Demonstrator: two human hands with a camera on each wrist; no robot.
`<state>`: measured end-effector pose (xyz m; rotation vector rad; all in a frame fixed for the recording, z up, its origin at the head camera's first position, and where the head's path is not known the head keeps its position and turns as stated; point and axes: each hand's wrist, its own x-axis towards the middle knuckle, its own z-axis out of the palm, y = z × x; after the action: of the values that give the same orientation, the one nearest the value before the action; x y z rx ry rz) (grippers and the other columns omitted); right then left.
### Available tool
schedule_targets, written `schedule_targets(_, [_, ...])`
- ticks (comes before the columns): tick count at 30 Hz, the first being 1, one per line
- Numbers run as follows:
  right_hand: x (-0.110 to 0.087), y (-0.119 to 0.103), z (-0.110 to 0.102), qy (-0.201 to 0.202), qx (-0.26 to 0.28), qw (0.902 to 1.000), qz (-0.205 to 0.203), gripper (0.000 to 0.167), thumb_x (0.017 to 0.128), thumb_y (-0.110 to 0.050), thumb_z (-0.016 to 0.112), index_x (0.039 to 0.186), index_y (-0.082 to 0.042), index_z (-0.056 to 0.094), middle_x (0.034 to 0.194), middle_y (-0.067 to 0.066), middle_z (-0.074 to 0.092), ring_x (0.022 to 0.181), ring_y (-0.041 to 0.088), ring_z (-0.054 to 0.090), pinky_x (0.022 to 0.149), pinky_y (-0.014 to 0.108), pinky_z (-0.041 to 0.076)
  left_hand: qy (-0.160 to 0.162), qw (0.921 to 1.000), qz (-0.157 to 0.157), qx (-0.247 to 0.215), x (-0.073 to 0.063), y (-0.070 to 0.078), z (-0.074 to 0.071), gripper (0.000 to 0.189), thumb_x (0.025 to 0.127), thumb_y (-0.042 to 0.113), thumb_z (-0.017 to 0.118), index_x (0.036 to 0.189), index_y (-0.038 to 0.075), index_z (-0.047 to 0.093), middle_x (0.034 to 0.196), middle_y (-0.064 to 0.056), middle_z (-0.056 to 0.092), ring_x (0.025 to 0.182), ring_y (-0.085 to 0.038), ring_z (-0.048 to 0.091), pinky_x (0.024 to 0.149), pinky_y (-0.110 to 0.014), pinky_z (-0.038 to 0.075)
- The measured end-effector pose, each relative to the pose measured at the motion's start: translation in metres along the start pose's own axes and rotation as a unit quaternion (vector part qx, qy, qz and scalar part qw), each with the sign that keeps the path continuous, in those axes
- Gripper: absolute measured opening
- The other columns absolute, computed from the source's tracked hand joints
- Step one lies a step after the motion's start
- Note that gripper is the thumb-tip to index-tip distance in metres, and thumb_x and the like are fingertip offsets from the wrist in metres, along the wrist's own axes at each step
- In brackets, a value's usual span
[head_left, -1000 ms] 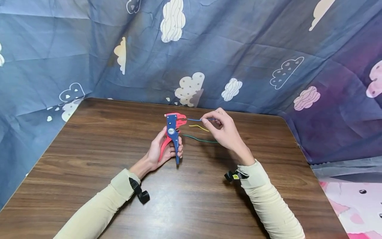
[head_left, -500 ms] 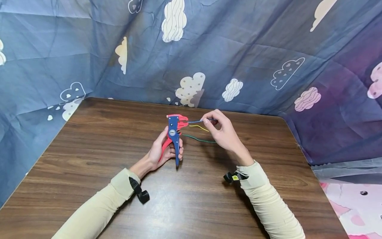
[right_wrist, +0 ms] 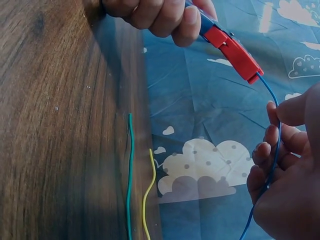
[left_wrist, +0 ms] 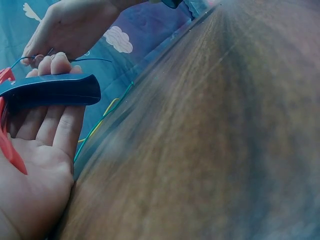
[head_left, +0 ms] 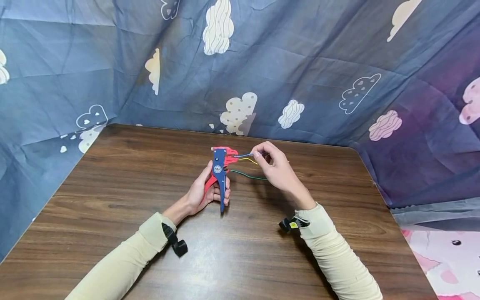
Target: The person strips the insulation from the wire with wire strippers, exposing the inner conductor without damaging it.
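Note:
In the head view my left hand (head_left: 202, 189) grips a red and blue wire stripper (head_left: 218, 168), held upright with its red jaws facing right. Its blue handle (left_wrist: 55, 90) lies across the curled fingers in the left wrist view. My right hand (head_left: 277, 168) pinches a blue wire (right_wrist: 276, 145) between thumb and forefinger. The wire's near end reaches the mouth of the stripper's red jaws; how deep it sits there is hidden. Its other end hangs past the right palm.
A green wire (right_wrist: 130, 175) and a yellow wire (right_wrist: 146, 197) lie on the brown wooden table (head_left: 150, 166) beneath the hands. A blue cloud-patterned curtain (head_left: 180, 75) hangs behind the table's far edge.
The stripper has shifted slightly right and toward me. My right hand, still pinching the blue wire, has come slightly lower and left, closer to the tool.

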<state>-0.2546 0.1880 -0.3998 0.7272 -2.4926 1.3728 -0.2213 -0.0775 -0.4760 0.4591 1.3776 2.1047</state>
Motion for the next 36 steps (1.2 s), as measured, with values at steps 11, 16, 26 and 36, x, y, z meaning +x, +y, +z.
schedule_targets(11, [-0.0009, -0.0016, 0.0007, -0.020, 0.013, 0.9996, 0.014, 0.019, 0.113, -0.025, 0.061, 0.115, -0.009, 0.070, 0.094, 0.003, 0.059, 0.081, 0.027, 0.051, 0.069, 0.028, 0.040, -0.007, 0.9999, 0.006, 0.012, 0.0000, 0.0005, 0.0009, 0.086, 0.107, 0.078, 0.012, 0.103, 0.006, 0.059, 0.084, -0.004, 0.066, 0.072, -0.019, 0.067, 0.077, -0.037, 0.061])
schedule_targets(16, [-0.0011, -0.0018, 0.0007, -0.023, 0.017, 0.9995, 0.015, 0.017, 0.112, -0.026, 0.061, 0.114, -0.012, 0.071, 0.092, 0.003, 0.059, 0.081, 0.031, 0.051, 0.069, 0.031, 0.040, -0.012, 0.9996, 0.004, 0.025, 0.0007, 0.0005, 0.0010, 0.087, 0.106, 0.080, 0.011, 0.099, 0.006, 0.057, 0.082, -0.003, 0.061, 0.070, -0.020, 0.061, 0.075, -0.037, 0.056])
schedule_targets(26, [-0.0021, -0.0033, 0.0015, -0.028, 0.020, 0.9992, 0.020, 0.018, 0.113, -0.026, 0.060, 0.114, -0.011, 0.071, 0.091, 0.004, 0.059, 0.079, 0.028, 0.051, 0.068, 0.030, 0.040, -0.017, 0.9997, 0.005, 0.018, -0.0002, -0.0012, 0.0009, 0.087, 0.106, 0.079, 0.011, 0.098, 0.006, 0.057, 0.080, -0.004, 0.060, 0.067, -0.021, 0.059, 0.075, -0.037, 0.056])
schedule_targets(36, [-0.0028, -0.0040, 0.0018, -0.035, 0.021, 0.9990, 0.015, 0.016, 0.113, -0.026, 0.060, 0.112, -0.014, 0.070, 0.088, 0.005, 0.058, 0.075, 0.016, 0.050, 0.067, 0.031, 0.041, -0.015, 0.9998, 0.007, 0.013, 0.0001, -0.0012, 0.0010, 0.084, 0.107, 0.078, 0.011, 0.096, 0.007, 0.055, 0.076, -0.003, 0.056, 0.063, -0.020, 0.055, 0.071, -0.037, 0.053])
